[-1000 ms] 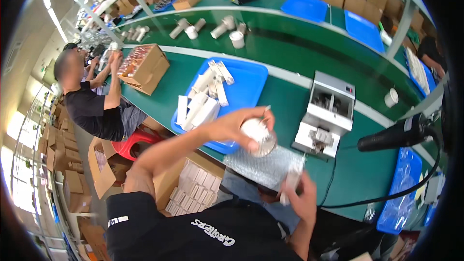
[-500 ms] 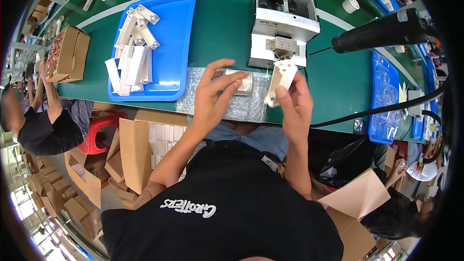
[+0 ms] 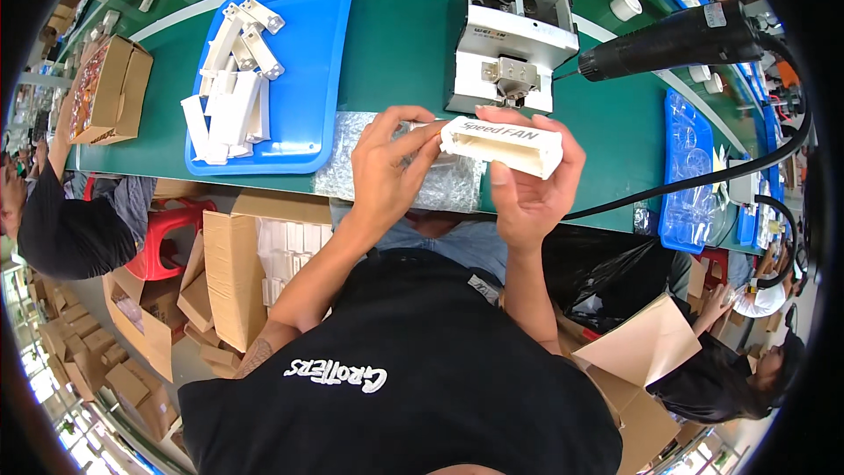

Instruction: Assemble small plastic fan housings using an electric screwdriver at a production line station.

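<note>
My right hand (image 3: 538,180) grips a long white plastic housing (image 3: 505,142), its hollow open side toward me and dark print along its upper face. Thumb below and fingers behind, it keeps the housing raised over the bench in front of the silver machine. My left hand (image 3: 391,163) is closed in a pinch, its fingertips at the housing's left end. Whatever those fingertips pinch is too small or hidden to make out. Below the left hand lies a sheet of bubble wrap (image 3: 352,178); the fingers cover most of a pale piece on it.
A blue tray (image 3: 318,79) of white housings stands left. The silver machine (image 3: 519,35) is ahead, with a black electric screwdriver (image 3: 673,42) and its cable to the right. A cardboard box (image 3: 123,92) sits far left; another blue tray (image 3: 686,185) lies right. People work at both sides.
My right hand has turned the housing from upright to lying crosswise, its hollow toward me. My left hand has moved from the pale piece on the bubble wrap to the housing's left end.
</note>
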Motion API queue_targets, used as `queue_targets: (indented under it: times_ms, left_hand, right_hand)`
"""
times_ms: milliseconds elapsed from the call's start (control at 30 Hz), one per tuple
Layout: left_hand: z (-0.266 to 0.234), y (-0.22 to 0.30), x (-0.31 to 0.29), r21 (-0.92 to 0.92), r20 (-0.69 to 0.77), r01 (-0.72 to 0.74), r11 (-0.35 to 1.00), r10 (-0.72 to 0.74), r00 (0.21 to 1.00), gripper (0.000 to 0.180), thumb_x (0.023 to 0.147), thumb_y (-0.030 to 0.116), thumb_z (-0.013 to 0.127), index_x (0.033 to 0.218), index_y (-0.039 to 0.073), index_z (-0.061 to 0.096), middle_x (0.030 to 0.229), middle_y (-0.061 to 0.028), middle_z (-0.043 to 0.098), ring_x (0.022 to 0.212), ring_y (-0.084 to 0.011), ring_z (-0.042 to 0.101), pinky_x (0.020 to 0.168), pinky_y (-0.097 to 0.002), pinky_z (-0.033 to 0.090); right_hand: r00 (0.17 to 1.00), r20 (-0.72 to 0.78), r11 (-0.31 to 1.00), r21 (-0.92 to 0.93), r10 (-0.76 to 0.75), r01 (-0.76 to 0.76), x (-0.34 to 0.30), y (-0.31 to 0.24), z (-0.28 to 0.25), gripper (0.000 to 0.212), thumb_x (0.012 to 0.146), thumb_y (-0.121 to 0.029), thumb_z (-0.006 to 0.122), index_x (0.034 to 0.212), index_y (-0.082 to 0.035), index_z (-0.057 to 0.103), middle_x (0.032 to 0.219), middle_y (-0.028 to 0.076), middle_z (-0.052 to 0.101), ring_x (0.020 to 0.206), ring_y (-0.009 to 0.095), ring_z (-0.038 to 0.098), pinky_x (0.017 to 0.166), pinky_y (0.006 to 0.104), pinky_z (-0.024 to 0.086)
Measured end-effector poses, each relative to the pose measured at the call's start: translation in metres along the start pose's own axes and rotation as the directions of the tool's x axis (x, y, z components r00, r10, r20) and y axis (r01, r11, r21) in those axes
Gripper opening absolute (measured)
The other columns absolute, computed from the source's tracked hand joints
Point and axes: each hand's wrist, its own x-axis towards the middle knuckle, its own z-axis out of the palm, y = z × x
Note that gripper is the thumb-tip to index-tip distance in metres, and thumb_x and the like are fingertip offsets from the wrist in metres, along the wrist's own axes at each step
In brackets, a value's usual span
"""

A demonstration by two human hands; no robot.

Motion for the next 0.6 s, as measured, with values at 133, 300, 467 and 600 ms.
queue_targets:
  times_ms: [133, 300, 467, 600]
  left_hand:
    - [-0.004, -0.003, -0.002, -0.049, 0.043, 0.029, 0.998, -0.027, 0.999, 0.022, 0.088, 0.010, 0.082, 0.110, 0.012, 0.085, 0.111, -0.0047, 0.071, 0.097, -0.0242, 0.068, 0.077, -0.0355, 0.054]
    - [-0.009, -0.002, -0.003, -0.053, 0.026, 0.012, 0.999, -0.010, 1.000, 0.021, 0.090, 0.012, 0.082, 0.110, 0.011, 0.085, 0.112, -0.0049, 0.071, 0.098, -0.0231, 0.068, 0.075, -0.0343, 0.054]
    - [-0.005, -0.005, -0.006, -0.046, 0.009, -0.021, 0.999, 0.021, 1.000, 0.016, 0.091, 0.012, 0.081, 0.107, 0.010, 0.086, 0.110, -0.0047, 0.072, 0.099, -0.0231, 0.068, 0.078, -0.0349, 0.053]
    - [-0.016, -0.008, -0.006, -0.106, 0.130, -0.044, 0.993, 0.058, 0.990, 0.038, 0.085, 0.013, 0.085, 0.123, 0.010, 0.079, 0.124, -0.0089, 0.068, 0.107, -0.0268, 0.065, 0.086, -0.0379, 0.054]
  right_hand:
    - [0.998, 0.034, 0.998, -0.038, 0.047, -0.045, -0.001, 0.001, 0.002, 0.061, 0.093, 0.012, 0.068, 0.145, 0.003, 0.039, 0.131, 0.030, 0.066, 0.126, 0.036, 0.067, 0.106, 0.0457, 0.056]
    - [0.994, -0.017, 0.993, -0.040, 0.110, -0.110, -0.004, 0.000, 0.004, 0.060, 0.094, 0.012, 0.068, 0.146, 0.003, 0.039, 0.134, 0.029, 0.065, 0.125, 0.033, 0.068, 0.107, 0.0435, 0.056]
    - [0.997, -0.059, 0.996, -0.076, 0.050, -0.054, -0.008, 0.005, 0.007, 0.060, 0.094, 0.012, 0.068, 0.146, 0.003, 0.039, 0.135, 0.029, 0.064, 0.125, 0.031, 0.068, 0.106, 0.0414, 0.057]
    - [0.982, -0.060, 0.982, -0.058, 0.177, -0.181, -0.006, 0.004, 0.005, 0.060, 0.094, 0.012, 0.069, 0.146, 0.003, 0.040, 0.136, 0.028, 0.064, 0.125, 0.030, 0.068, 0.106, 0.0420, 0.058]
